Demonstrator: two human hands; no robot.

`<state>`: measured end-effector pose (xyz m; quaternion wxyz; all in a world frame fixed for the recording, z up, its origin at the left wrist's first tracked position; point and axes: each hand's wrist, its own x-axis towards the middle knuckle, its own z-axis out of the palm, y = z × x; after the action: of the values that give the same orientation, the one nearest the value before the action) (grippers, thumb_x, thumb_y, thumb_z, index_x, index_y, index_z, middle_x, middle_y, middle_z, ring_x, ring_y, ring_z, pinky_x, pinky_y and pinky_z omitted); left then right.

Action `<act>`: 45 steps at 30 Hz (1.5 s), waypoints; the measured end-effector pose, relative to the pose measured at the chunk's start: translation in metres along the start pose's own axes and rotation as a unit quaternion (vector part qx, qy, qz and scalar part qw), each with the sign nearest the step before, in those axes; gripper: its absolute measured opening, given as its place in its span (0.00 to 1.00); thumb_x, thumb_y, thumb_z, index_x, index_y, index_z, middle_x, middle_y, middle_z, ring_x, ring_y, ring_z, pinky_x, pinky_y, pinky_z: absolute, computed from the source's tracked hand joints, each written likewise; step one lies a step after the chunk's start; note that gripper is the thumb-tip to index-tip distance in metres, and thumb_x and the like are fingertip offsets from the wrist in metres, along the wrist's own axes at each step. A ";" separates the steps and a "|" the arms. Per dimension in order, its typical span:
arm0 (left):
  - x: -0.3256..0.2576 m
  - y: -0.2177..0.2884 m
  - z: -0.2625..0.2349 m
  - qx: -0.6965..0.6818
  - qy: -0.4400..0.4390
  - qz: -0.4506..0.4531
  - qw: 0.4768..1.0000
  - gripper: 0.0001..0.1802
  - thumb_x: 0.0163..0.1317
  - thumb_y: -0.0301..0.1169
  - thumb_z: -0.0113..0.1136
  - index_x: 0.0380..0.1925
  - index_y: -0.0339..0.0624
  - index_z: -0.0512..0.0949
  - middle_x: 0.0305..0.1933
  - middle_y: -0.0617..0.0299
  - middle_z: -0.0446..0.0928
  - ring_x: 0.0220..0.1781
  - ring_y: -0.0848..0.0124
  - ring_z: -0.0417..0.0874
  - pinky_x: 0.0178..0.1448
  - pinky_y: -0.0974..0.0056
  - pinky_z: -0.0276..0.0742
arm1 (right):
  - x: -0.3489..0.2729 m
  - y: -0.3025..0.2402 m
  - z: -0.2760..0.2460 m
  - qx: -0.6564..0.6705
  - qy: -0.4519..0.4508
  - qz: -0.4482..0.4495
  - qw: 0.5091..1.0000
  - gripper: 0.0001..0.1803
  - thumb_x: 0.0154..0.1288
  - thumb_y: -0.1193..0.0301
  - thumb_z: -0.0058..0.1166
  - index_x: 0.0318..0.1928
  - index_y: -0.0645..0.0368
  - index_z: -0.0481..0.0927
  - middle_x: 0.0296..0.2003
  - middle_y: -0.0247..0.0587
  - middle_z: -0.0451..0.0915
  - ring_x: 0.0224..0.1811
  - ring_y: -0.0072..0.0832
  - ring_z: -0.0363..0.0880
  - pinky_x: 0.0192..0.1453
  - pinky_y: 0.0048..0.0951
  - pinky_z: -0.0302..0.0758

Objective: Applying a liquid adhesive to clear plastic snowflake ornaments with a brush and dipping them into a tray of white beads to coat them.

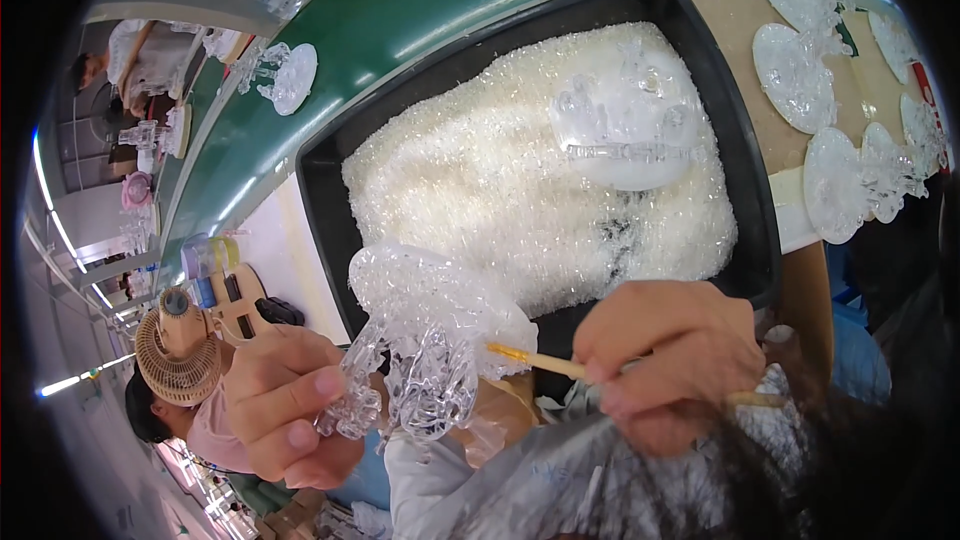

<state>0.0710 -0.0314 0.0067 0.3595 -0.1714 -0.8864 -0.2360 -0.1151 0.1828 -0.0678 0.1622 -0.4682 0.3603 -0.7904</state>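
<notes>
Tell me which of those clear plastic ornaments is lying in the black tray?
The clear ornament resting alone atop the heap of white beads in the black tray. The others lie outside on the tables, or in the left hand.

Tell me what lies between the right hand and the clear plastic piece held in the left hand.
In the head view, only the thin wooden stick spans that gap, running from the right hand to the clear plastic piece in the left hand.

Both hands are bare: no gloves, rings or watch visible. Left hand [285, 405] and right hand [670, 360] sit just below the black tray [745, 190]. A clear plastic sleeve cover [500, 430] lies between them.
</notes>
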 end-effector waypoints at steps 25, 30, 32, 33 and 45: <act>0.024 0.015 0.040 0.137 0.205 -0.249 0.937 0.11 0.71 0.29 0.59 0.36 0.29 0.81 0.32 0.53 0.84 0.26 0.80 0.75 0.33 0.77 0.65 | -0.014 0.006 0.001 -0.158 -0.092 -0.244 0.952 0.19 0.51 0.76 0.70 0.43 0.60 0.76 0.34 0.46 0.75 0.26 0.43 0.81 0.17 0.36 0.76; 0.025 0.014 0.038 0.121 0.196 -0.220 0.948 0.08 0.68 0.26 0.62 0.35 0.29 0.81 0.31 0.54 0.84 0.29 0.76 0.78 0.35 0.75 0.69 | -0.009 0.014 0.015 -0.219 -0.103 -0.276 0.930 0.15 0.47 0.85 0.62 0.38 0.63 0.78 0.31 0.46 0.76 0.23 0.37 0.80 0.18 0.31 0.81; 0.025 0.018 0.040 0.128 0.208 -0.231 0.942 0.09 0.68 0.27 0.62 0.35 0.29 0.81 0.31 0.54 0.84 0.29 0.75 0.79 0.36 0.74 0.71 | -0.013 0.009 0.008 -0.220 -0.188 -0.248 0.925 0.24 0.48 0.78 0.73 0.45 0.65 0.76 0.38 0.50 0.76 0.27 0.44 0.81 0.22 0.38 0.80; 0.026 0.019 0.042 0.133 0.219 -0.242 0.936 0.09 0.67 0.27 0.63 0.34 0.29 0.82 0.30 0.54 0.84 0.30 0.74 0.80 0.37 0.73 0.72 | -0.012 0.009 0.008 -0.221 -0.187 -0.249 0.924 0.24 0.48 0.78 0.73 0.45 0.65 0.76 0.38 0.50 0.76 0.27 0.44 0.81 0.22 0.38 0.80; 0.030 0.025 0.045 0.157 0.209 -0.282 0.923 0.13 0.69 0.32 0.63 0.32 0.30 0.82 0.30 0.55 0.84 0.31 0.73 0.81 0.38 0.71 0.74 | -0.007 -0.002 0.011 -0.223 -0.190 -0.162 0.942 0.24 0.42 0.85 0.70 0.44 0.63 0.78 0.42 0.48 0.75 0.32 0.46 0.83 0.30 0.37 0.80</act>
<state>0.0373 0.0181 0.0069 0.4775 0.1974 -0.8285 -0.2160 -0.1024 0.1833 -0.0674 -0.0114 -0.6858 0.4095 -0.6016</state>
